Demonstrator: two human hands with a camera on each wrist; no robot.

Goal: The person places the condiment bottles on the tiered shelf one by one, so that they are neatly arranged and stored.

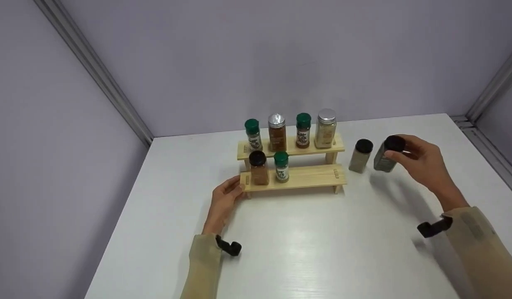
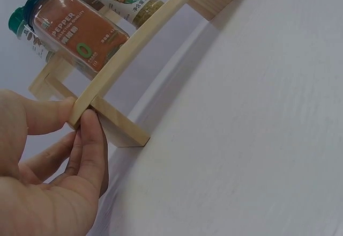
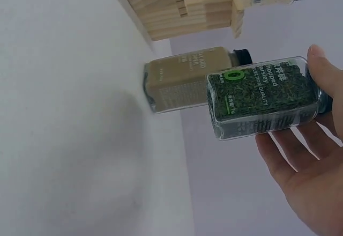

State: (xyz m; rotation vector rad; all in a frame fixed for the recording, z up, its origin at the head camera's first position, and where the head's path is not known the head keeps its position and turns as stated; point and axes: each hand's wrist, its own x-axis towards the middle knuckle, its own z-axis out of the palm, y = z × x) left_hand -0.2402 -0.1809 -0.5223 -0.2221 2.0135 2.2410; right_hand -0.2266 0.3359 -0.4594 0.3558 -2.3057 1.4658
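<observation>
My right hand (image 1: 424, 160) grips a black-capped jar of chopped parsley (image 3: 265, 96) near its cap. In the right wrist view its base is off the table. Beside it a tan pepper jar (image 1: 358, 160) with a black cap stands on the table. My left hand (image 1: 224, 201) pinches the left end of the lower wooden shelf (image 2: 120, 64) between thumb and fingers. On that shelf stand an orange-brown pepper jar (image 2: 80, 29) and a small green-capped spice bottle (image 1: 282, 170), both toward the left.
Behind, the upper wooden shelf (image 1: 292, 153) bears a green-capped bottle (image 1: 254, 139), a silver-capped red-brown jar (image 1: 277, 135), another green-capped bottle (image 1: 303, 133) and a silver-capped pale jar (image 1: 325, 132). The white table (image 1: 305, 245) meets a pale wall (image 1: 206, 83) at the back.
</observation>
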